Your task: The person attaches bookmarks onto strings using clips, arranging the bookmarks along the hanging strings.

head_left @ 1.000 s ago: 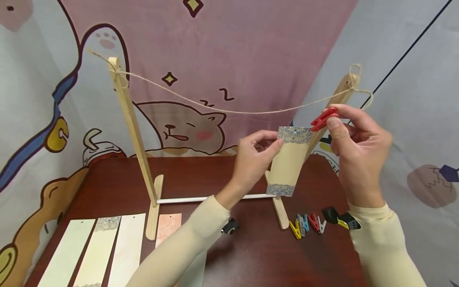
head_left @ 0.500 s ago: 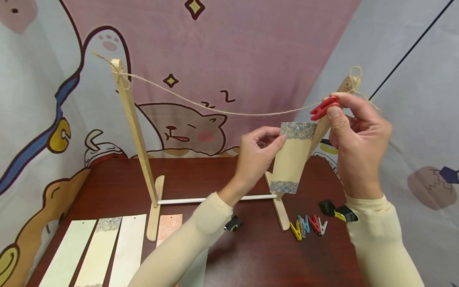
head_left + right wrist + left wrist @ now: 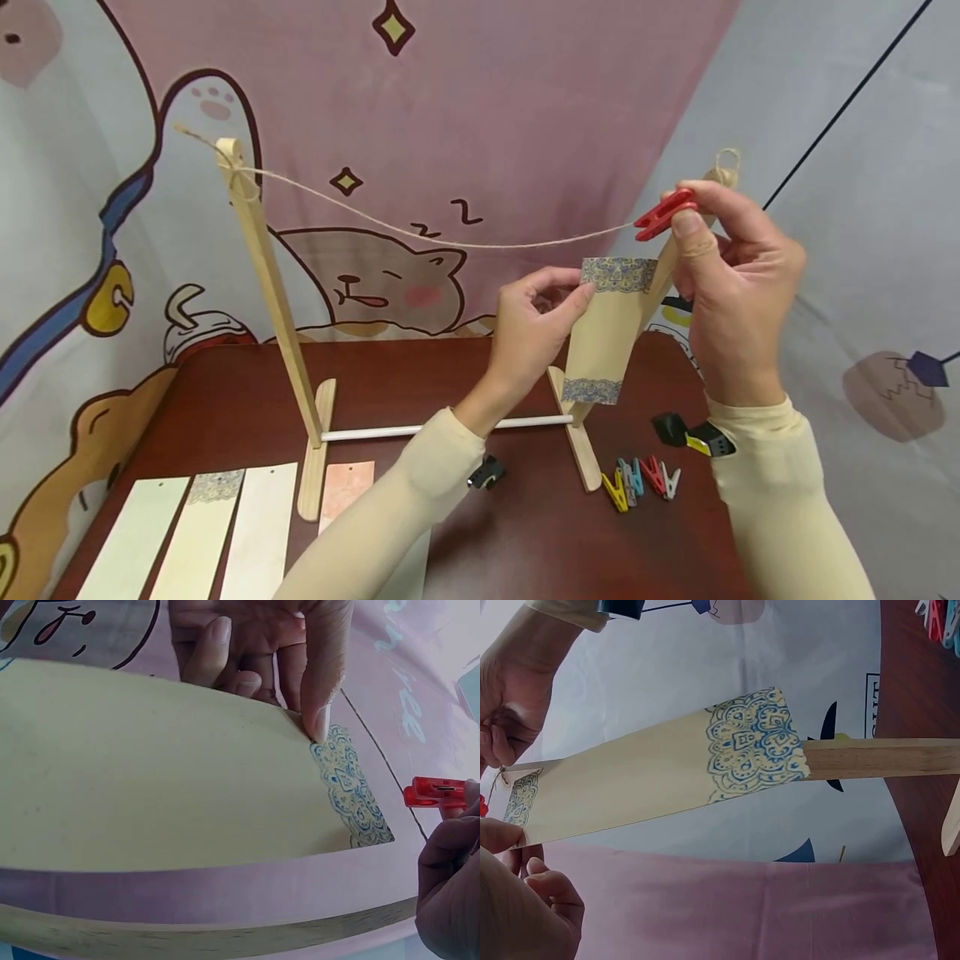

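My left hand (image 3: 528,333) pinches a cream paper bookmark (image 3: 607,333) by its upper left edge. The bookmark has blue patterned bands at both ends and hangs just below the twine (image 3: 480,245). Between thumb and fingers of my right hand (image 3: 742,283) is a red clothespin (image 3: 663,215), its tip pointing left at the right part of the twine. In the right wrist view the clothespin (image 3: 435,793) meets the twine with its nose, apart from the bookmark (image 3: 187,772). Whether the nose straddles the twine I cannot tell.
Two wooden posts (image 3: 273,308) carry the sagging twine, joined low by a white rod (image 3: 375,433). Several clothespins (image 3: 637,479) lie on the table at right. More bookmarks (image 3: 258,525) lie at front left, partly under my left sleeve (image 3: 397,508).
The right hand has risen and moved left with the red clothespin, from the bookmark's corner to the twine. The left hand still holds the bookmark, almost in place. The head view has tilted slightly.
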`<state>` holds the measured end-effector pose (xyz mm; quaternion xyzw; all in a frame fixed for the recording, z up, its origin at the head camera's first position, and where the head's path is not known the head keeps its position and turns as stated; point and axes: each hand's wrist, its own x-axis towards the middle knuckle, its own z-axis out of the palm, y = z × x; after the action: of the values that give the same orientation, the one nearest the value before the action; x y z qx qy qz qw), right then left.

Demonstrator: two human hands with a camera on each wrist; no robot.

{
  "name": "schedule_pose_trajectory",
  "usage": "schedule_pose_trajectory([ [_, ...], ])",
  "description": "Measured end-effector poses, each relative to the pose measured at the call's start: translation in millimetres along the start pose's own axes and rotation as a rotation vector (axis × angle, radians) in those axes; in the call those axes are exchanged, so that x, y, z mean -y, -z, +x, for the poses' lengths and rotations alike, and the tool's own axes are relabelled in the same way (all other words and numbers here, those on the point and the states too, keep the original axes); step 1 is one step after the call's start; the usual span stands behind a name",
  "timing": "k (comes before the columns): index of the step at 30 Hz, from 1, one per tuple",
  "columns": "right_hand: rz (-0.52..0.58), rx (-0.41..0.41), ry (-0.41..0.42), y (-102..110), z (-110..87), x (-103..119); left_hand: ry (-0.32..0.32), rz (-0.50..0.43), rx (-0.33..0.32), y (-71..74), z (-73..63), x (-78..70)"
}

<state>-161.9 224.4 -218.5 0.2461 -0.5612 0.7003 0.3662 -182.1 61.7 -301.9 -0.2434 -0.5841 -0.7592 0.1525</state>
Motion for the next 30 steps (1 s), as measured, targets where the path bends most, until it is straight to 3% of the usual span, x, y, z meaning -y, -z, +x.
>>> schedule_pose_trajectory([
  [10, 0.002, 0.007, 0.017, -2.3, 5.3, 5.4, -0.022, -0.009, 0.011, -1.5, 2.6, 0.4],
  [22, -0.02, 0.03, -0.065, 0.0, 7.1, -0.2, -0.034, -0.007, 0.002, -0.3, 7.6, -2.9],
  [30, -0.111, 0.05, -0.08, 0.2, 4.0, -0.4, -0.05, -0.005, 0.013, -0.2, 10.7, -4.8],
])
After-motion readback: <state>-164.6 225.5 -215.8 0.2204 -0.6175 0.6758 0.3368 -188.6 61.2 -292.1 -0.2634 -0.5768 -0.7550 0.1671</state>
